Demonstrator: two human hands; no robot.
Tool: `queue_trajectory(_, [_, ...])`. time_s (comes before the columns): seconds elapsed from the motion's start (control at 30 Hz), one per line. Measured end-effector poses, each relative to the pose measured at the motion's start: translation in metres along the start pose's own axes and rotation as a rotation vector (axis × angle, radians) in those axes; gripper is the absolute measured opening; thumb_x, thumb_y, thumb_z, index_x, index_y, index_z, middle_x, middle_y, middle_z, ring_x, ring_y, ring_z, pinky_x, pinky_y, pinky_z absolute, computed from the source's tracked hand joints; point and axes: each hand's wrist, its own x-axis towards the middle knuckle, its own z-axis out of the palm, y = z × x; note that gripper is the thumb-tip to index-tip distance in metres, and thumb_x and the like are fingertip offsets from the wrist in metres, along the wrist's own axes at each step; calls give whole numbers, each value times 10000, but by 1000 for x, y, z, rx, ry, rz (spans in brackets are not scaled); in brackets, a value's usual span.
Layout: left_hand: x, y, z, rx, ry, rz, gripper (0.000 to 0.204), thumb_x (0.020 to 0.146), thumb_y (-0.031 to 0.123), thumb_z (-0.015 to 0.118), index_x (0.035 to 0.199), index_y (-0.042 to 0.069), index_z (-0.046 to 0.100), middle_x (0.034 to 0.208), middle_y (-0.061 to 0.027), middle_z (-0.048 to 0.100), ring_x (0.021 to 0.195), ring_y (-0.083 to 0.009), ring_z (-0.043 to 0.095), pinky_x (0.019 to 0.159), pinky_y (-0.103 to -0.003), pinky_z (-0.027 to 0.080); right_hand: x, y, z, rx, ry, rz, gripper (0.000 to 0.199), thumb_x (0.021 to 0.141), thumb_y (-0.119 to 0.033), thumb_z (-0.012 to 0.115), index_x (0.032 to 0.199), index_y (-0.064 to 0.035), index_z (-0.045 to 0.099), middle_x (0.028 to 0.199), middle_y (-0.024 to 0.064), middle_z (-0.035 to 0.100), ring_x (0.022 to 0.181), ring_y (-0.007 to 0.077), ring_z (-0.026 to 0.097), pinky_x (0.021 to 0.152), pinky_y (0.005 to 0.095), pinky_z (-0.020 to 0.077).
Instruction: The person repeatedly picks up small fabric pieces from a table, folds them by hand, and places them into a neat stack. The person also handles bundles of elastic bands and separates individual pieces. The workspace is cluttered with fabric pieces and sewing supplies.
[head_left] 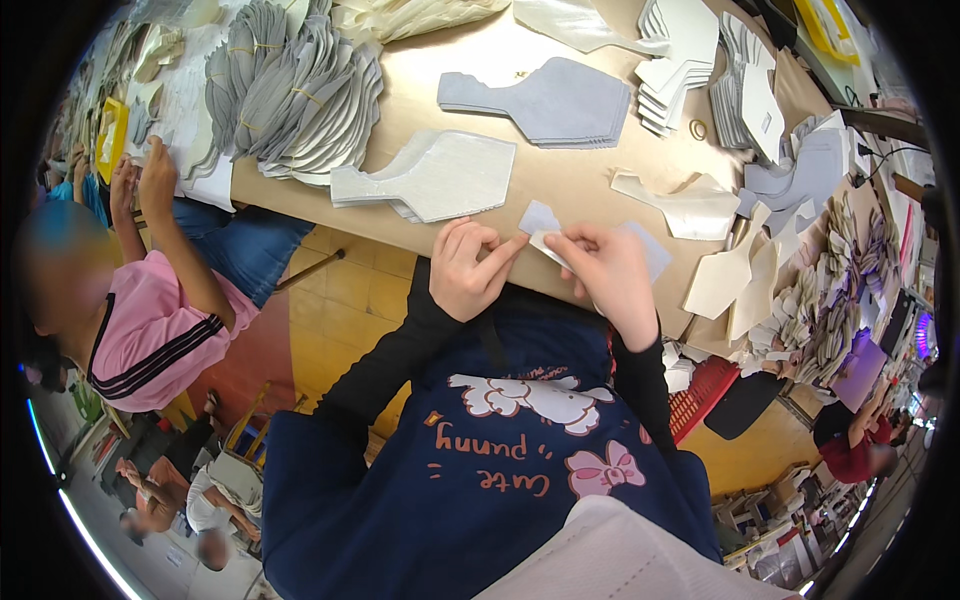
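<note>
Presently both hands, left [463,268] and right [612,272], pinch one grey piece [542,216] at the table [560,185] edge, apparently to peel it.

Grey piece [541,216]: small, flat, thin cut shape, pale grey, angular outline. Lies at the near edge of the brown table, tilted, one corner pointing away. White piece [551,246]: thin, off-white strip directly below it, overlapping its lower edge, pinched at both ends, lifted just off the tabletop.
</note>
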Motion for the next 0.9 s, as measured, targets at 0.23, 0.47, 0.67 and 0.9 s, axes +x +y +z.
queue_trajectory(0.23, [2, -3, 0, 24, -9, 17, 326, 746, 62, 762, 1058, 158, 781, 856, 6, 526, 863, -208, 538, 924, -410, 448, 30, 11, 7, 13, -42, -13, 245, 941, -192, 706, 879, 45, 725, 604, 19, 624, 477, 55, 544, 454, 220, 392])
queue_trajectory(0.47, [5, -1, 1, 21, 5, 9, 332, 729, 51, 754, 1044, 156, 780, 864, 8, 550, 870, -216, 542, 873, -391, 444, 41, 13, 8, -17, -60, -40, 239, 929, -167, 704, 863, 62, 723, 619, 41, 645, 538, 83, 592, 514, 243, 457])
queue_trajectory(0.67, [6, -2, -1, 29, -3, 15, 335, 734, 54, 750, 1053, 151, 774, 868, 10, 558, 863, -206, 552, 855, -381, 445, 44, 9, 7, -49, -63, -4, 239, 918, -158, 706, 849, 69, 727, 638, 63, 669, 548, 92, 616, 530, 245, 483])
queue_trajectory(0.9, [8, 0, -1, 0, 5, -15, 339, 753, 55, 747, 1078, 151, 770, 855, 7, 560, 841, -215, 549, 840, -380, 441, 43, 6, 8, -56, -45, -7, 240, 907, -154, 711, 829, 72, 726, 628, 79, 675, 544, 109, 632, 531, 258, 497])
